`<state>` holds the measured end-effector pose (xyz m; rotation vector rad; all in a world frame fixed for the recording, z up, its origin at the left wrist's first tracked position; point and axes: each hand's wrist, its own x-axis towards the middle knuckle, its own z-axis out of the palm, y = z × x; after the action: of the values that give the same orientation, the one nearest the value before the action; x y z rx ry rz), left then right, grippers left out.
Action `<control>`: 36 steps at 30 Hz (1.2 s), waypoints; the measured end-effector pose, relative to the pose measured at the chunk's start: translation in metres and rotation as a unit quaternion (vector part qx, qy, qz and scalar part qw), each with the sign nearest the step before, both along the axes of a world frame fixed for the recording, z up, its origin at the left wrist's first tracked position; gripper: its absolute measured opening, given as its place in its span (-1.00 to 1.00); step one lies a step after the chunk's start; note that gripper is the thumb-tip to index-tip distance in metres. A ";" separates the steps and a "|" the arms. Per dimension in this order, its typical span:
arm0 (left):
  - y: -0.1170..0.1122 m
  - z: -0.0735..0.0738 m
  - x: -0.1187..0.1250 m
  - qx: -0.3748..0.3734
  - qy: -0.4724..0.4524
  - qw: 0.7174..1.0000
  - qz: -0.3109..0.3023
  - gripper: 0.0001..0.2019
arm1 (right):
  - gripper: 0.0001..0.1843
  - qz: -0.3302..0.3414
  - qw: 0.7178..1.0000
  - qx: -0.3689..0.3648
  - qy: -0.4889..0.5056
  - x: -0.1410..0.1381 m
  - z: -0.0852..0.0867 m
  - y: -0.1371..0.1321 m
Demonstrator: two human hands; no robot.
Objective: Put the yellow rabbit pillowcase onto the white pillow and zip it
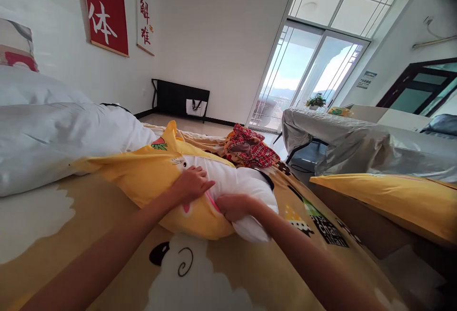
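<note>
Left fingers (202, 178) flat on white pillow (246, 182), right fingers (225, 207) tight around pillowcase (150, 174) edge.

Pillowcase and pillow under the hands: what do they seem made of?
The yellow pillowcase looks like soft matte woven cloth, probably cotton: it creases and bears printed cartoons. The white pillow seems smooth fabric over soft filling, since it bulges and dents under the right hand.

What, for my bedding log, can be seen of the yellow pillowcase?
The yellow pillowcase is soft, cotton-looking fabric with small cartoon prints and a pink strip at its opening. It lies crumpled on the patterned bed cover, partly over a white pillow whose end sticks out. The left hand lies flat on it; the right hand grips its open edge.
</note>
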<state>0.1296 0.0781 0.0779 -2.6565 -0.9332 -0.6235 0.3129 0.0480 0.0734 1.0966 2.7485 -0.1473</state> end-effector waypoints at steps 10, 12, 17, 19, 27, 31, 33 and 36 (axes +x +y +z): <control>0.015 -0.025 -0.013 -0.042 0.025 0.995 0.083 -0.30 | -0.65 -0.078 0.983 0.022 0.163 0.013 0.057 0.015; 0.019 -0.023 -0.007 -0.035 0.009 0.992 0.118 -0.26 | -0.63 -0.128 0.975 0.124 0.133 0.012 0.039 0.023; 0.008 0.013 0.025 0.000 -0.016 0.995 0.099 -0.25 | -0.75 -0.128 0.982 0.133 0.044 0.002 -0.024 0.028; 0.000 0.030 0.042 0.017 -0.024 0.997 0.069 -0.28 | -0.75 -0.127 0.980 0.143 0.046 0.004 -0.031 0.029; 0.044 -0.023 0.038 0.003 -0.031 0.996 0.080 -0.36 | -0.78 -0.083 0.982 0.163 0.057 0.009 -0.023 0.009; 0.054 -0.050 0.011 0.002 -0.059 0.993 0.105 -0.37 | -0.67 -0.096 0.974 0.148 0.145 0.025 -0.009 0.015; 0.049 -0.046 0.003 0.011 -0.069 0.994 0.087 -0.40 | -0.60 -0.161 0.954 0.173 0.185 0.047 0.000 0.026; 0.035 -0.036 -0.001 0.043 -0.078 0.995 0.051 -0.51 | -0.30 -0.367 0.882 0.210 0.209 0.086 -0.001 0.038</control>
<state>0.1286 0.1126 0.0417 -2.4966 -1.0504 -0.8362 0.3991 0.0861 0.0719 2.4514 2.5845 0.1480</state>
